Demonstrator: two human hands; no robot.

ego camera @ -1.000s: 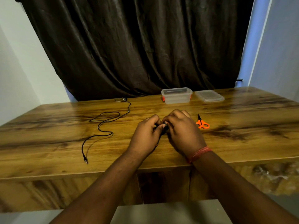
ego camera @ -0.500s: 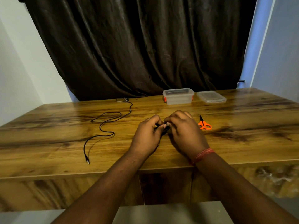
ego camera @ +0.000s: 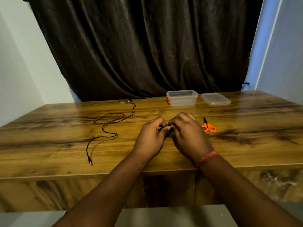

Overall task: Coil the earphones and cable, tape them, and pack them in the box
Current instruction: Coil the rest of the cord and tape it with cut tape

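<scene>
Black bundle (ego camera: 167, 132) pinched by both grips, left (ego camera: 150, 138), right (ego camera: 190, 136). On bench (ego camera: 246, 145): one earphone lead (ego camera: 106, 128), one box (ego camera: 182, 97), one lid (ego camera: 215, 99), one scissors (ego camera: 208, 126). No writing legible.

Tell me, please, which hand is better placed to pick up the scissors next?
The right hand: the scissors lie just beside it on the table, while the left hand sits on the far side, both pinching a small dark bundle.

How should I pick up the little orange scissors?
Take the orange scissors by the two loop handles, which point toward the person, coming from the near side with the right hand, since they lie just right of it. They lie flat on the table with the dark blades pointing away, so your fingers stay clear of the tips.
</scene>
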